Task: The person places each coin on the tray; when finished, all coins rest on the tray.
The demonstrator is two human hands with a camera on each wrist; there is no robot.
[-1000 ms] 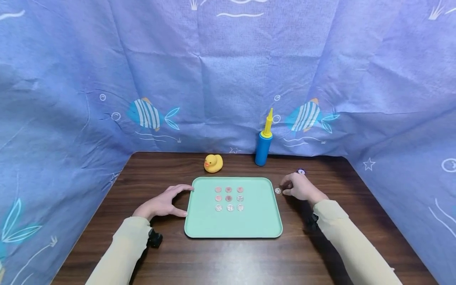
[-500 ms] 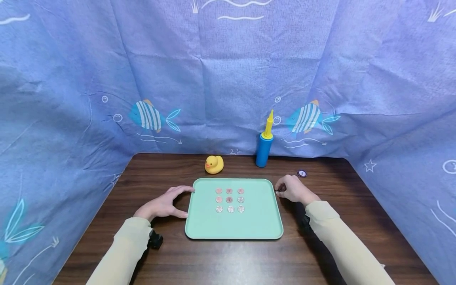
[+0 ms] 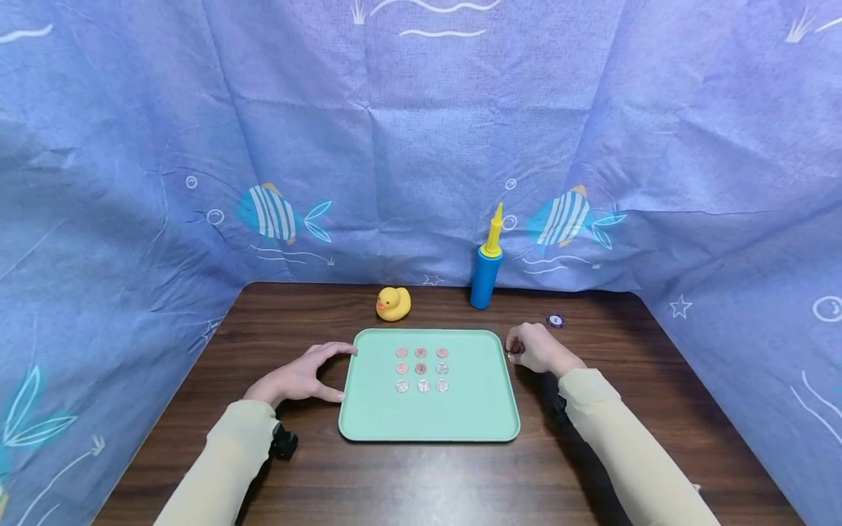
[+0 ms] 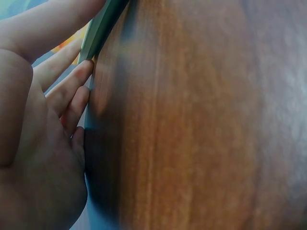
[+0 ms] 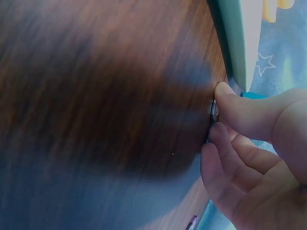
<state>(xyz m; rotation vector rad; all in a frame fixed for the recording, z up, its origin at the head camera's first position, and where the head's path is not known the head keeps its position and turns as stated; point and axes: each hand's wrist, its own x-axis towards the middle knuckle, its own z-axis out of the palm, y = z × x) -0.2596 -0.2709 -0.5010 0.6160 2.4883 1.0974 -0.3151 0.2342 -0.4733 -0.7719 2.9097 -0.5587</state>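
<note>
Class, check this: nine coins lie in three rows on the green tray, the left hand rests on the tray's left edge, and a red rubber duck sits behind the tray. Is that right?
Not quite: the rubber duck is yellow, not red, as the head view shows. The rest holds: nine coins lie in three rows on the green tray, and the left hand rests on its left edge.

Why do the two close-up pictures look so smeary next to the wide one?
Head view: sharp and evenly lit, with the curtain bowed by the wide lens. Left wrist view: the table is streaked and soft. Right wrist view: the same smear, with a dark shadow under the right hand pinching a coin.
</note>
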